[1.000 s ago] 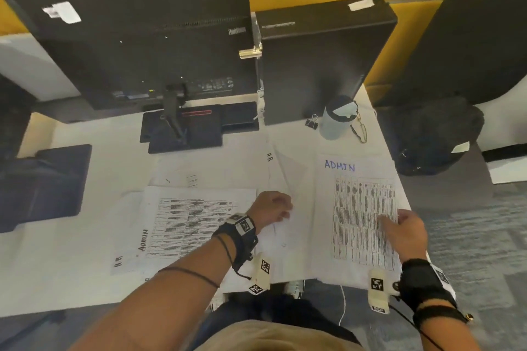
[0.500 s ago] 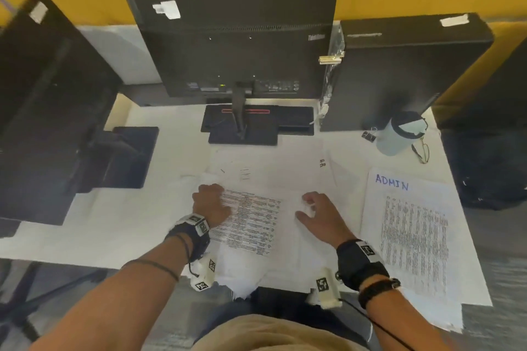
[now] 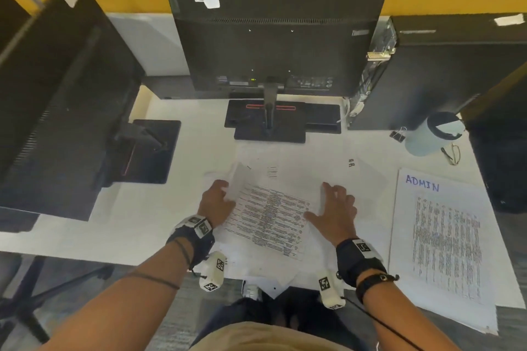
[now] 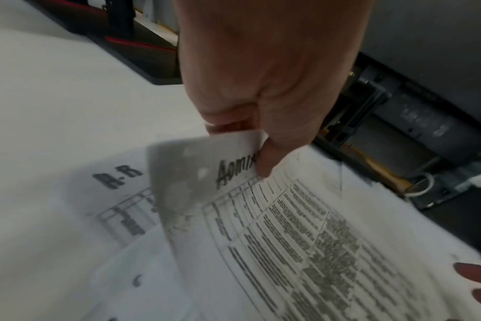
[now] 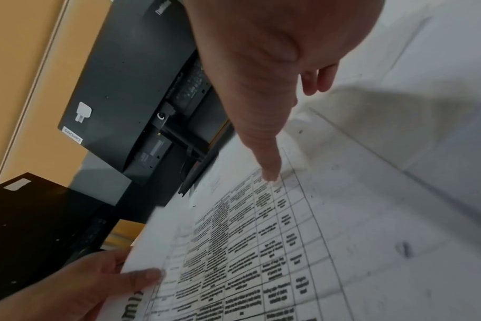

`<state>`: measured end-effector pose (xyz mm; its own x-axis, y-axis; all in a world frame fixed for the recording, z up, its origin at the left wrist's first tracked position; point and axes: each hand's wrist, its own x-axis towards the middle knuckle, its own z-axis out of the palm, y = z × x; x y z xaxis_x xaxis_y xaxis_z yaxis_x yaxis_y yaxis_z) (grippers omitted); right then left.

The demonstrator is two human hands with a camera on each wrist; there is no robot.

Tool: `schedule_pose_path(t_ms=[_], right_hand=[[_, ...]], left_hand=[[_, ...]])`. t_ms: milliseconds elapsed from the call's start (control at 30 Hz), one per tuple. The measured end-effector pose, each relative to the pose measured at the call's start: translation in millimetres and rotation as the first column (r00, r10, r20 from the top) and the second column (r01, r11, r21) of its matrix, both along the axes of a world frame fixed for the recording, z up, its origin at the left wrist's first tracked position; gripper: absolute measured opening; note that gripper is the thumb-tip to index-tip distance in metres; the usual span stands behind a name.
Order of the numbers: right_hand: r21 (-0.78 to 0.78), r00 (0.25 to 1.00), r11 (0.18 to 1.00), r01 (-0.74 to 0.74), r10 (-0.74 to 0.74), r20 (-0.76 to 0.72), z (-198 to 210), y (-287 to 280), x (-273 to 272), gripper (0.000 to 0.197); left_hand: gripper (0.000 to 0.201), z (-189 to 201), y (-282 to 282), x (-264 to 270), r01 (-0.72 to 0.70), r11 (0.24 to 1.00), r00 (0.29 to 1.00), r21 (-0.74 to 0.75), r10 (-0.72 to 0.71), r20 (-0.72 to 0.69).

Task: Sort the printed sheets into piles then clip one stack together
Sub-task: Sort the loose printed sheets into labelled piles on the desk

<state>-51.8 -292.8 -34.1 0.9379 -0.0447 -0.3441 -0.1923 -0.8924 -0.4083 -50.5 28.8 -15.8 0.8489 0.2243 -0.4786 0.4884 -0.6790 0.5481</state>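
Note:
In the head view a printed table sheet [image 3: 271, 216] lies askew on top of loose white sheets in the desk's middle. My left hand [image 3: 218, 202] pinches its left edge, and that edge curls up off the desk. In the left wrist view my left hand [image 4: 250, 141] has thumb and finger closed on the corner marked "Admin", over a sheet marked "HR" [image 4: 116, 178]. My right hand [image 3: 333, 206] has its fingers spread at the sheet's right edge; its thumb [image 5: 269, 171] presses on the print. An "ADMIN" pile [image 3: 439, 236] lies at the right. A black binder clip [image 3: 397, 134] sits at the back right.
A monitor [image 3: 273, 31] on its stand faces away at the back, with a black PC tower [image 3: 445, 71] to its right. A second monitor [image 3: 57, 94] stands at the left. A pale bottle [image 3: 433, 134] stands beside the clip. The desk's front edge runs just under my wrists.
My right hand left the ADMIN pile and came left to the middle sheet. My left hand shifted to that sheet's left edge and lifted it. The head view swung left.

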Motion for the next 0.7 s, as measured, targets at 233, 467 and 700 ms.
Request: schedule_pose_path(t_ms=[233, 467, 700], right_hand=[[0.152, 0.992, 0.982, -0.112, 0.101, 0.074, 27, 16, 7, 0.062], [0.312, 0.908, 0.879, 0.361, -0.407, 0.096, 73, -69, 1, 0.034], [0.308, 0.740, 0.717, 0.625, -0.670, 0.058, 97, -166, -38, 0.034]], left_hand=[[0.009, 23, -21, 31, 0.313, 0.906, 0.936, -0.285, -0.244, 0.253], [0.050, 10, -63, 42, 0.218, 0.967, 0.974, -0.129, -0.209, 0.083], [0.121, -8, -116, 18, 0.482, 0.850, 0.875, 0.214, -0.454, -0.168]])
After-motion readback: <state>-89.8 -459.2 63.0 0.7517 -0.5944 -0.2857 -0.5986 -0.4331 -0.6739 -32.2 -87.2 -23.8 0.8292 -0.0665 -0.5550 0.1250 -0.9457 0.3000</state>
